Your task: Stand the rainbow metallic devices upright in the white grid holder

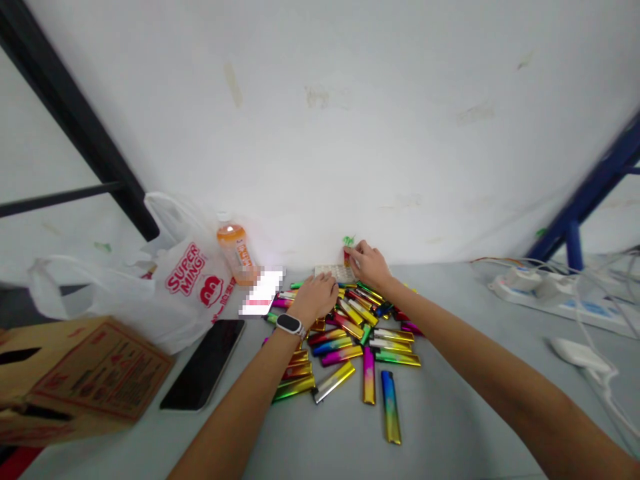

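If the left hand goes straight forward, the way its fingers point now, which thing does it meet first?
Most likely the pale tray, right in front of the left hand. The fingers may already touch it; depth is unclear here.

2 bare forearms, the left and the right, lead to 2 bare hands, left and right. The left wrist wears 1 slim smart band: a dark, elongated screen with rounded ends, a pale rim around it, and a light, silvery strap. Fingers on both hands look slender.
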Motion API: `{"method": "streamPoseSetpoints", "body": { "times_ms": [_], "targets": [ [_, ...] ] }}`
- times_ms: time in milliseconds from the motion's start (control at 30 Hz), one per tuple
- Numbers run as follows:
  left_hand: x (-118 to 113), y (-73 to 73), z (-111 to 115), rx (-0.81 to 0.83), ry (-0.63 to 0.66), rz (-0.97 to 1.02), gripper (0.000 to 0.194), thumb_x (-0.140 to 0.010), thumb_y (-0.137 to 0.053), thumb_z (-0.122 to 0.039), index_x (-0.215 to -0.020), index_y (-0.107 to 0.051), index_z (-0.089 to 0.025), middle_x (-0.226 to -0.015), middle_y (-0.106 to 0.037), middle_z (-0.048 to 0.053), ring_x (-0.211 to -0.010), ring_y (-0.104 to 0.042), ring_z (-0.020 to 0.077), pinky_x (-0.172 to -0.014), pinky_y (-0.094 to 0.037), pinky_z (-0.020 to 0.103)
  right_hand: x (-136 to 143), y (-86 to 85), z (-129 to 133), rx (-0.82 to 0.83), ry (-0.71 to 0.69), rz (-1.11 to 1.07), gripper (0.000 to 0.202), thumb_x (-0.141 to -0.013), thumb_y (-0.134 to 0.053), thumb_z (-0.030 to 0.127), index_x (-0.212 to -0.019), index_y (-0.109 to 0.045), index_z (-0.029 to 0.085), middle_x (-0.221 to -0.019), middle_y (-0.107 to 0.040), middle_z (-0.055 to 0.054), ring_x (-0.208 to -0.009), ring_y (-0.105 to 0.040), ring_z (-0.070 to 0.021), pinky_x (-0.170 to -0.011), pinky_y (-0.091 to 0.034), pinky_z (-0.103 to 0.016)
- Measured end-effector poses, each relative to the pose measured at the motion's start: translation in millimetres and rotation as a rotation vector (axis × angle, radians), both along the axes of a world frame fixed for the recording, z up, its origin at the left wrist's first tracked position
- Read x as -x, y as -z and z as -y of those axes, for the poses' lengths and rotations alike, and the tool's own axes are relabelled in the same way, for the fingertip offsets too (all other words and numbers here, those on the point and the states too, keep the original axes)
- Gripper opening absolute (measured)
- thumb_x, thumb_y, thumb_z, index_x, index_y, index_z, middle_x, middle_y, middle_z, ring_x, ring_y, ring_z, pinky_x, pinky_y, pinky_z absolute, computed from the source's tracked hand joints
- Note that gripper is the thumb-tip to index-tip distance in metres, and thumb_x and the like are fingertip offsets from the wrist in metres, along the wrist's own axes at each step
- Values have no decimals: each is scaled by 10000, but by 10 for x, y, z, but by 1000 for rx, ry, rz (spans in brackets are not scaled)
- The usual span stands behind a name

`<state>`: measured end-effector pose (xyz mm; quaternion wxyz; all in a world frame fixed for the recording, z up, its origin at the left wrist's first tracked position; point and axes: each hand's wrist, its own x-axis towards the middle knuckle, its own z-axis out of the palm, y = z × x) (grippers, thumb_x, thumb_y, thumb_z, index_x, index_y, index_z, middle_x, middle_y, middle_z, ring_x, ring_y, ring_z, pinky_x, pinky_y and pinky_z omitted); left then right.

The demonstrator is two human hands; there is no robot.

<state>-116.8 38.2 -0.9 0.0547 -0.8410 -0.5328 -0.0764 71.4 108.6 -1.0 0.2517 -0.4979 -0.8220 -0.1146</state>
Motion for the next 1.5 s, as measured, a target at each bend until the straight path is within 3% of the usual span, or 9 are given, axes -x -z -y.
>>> {"method": "streamPoseSetpoints", "body": {
  "times_ms": [300, 400, 533, 800, 967, 1067, 1200, 1333, 1500],
  "targets": [
    [53, 40, 42, 31, 3, 65, 402, -992, -302, -254, -1290, -553, -155, -1458, -519, 146, -1345, -489, 264, -1136, -331, 474, -27, -53, 250, 134, 70, 115, 563, -1013, -353, 358, -1555, -272, 233, -1170, -540, -171, -1040, -531, -282, -900, -369, -388],
    [132, 37, 97, -23, -10, 82, 422, -963, -347, -218, -1344, -516, -150, -1499, -472, 139, -1393, -426, 253, -1158, -304, 455, 1, -111, 364, 170, 3, 54, 455, -971, -415, 274, -1411, -497, 193, -1178, -560, -152, -1004, -572, -253, -890, -402, -354],
    [213, 2, 158, -82, -41, 79, 387, -924, -392, -179, -1256, -589, -158, -1355, -587, 143, -1271, -529, 267, -1082, -389, 446, 41, -163, 413, 279, -136, 97, 232, -872, -561, 305, -993, -727, 197, -1079, -643, -117, -926, -624, -245, -845, -442, -339],
    [302, -120, 94, 1, -69, 206, 383, -918, -363, -121, -1217, -601, -141, -1275, -630, 130, -1142, -620, 213, -1038, -448, 345, 169, -188, 140, 498, -118, 71, 80, -649, -745, 235, -726, -760, 215, -692, -710, -64, -624, -622, -203, -617, -436, -287],
    [506, -62, 52, -26, -231, 243, 350, -872, -394, -85, -1094, -659, -142, -1116, -680, 129, -1048, -645, 237, -971, -487, 370, 196, -222, 89, 491, -149, 149, 99, -632, -758, 250, -713, -725, 203, -706, -706, -69, -605, -594, -191, -563, -382, -275],
    [552, 7, 58, 18, -230, 160, 364, -888, -406, -127, -1140, -665, -171, -1139, -686, 118, -1060, -639, 248, -958, -485, 386, 175, -237, 135, 425, -201, 114, 191, -672, -739, 295, -826, -699, 188, -774, -702, -76, -633, -574, -181, -563, -356, -264],
    [535, 39, 93, -3, -209, 165, 360, -918, -393, -171, -1167, -653, -176, -1152, -672, 115, -1068, -626, 240, -965, -470, 379, 163, -210, 273, 349, -244, -63, 196, -794, -609, 340, -880, -625, 164, -815, -675, -77, -674, -550, -171, -609, -368, -262],
    [517, 17, 160, -22, -241, 181, 298, -926, -401, -176, -1093, -647, -185, -1097, -669, 109, -1033, -618, 241, -930, -467, 385, 243, -136, 467, 367, -243, -474, 158, -851, -436, 301, -795, -534, 190, -730, -620, -34, -685, -540, -163, -639, -398, -267],
    [511, 19, 213, -46, -270, 180, 264, -942, -397, -212, -1028, -646, -203, -1101, -656, 93, -1061, -593, 245, -939, -440, 414, 377, -74, 732, 719, -373, -1151, 190, -843, -442, 415, -831, -487, 231, -510, -385, 89, -412, -337, -100, -422, -285, -215]
  ]
}}
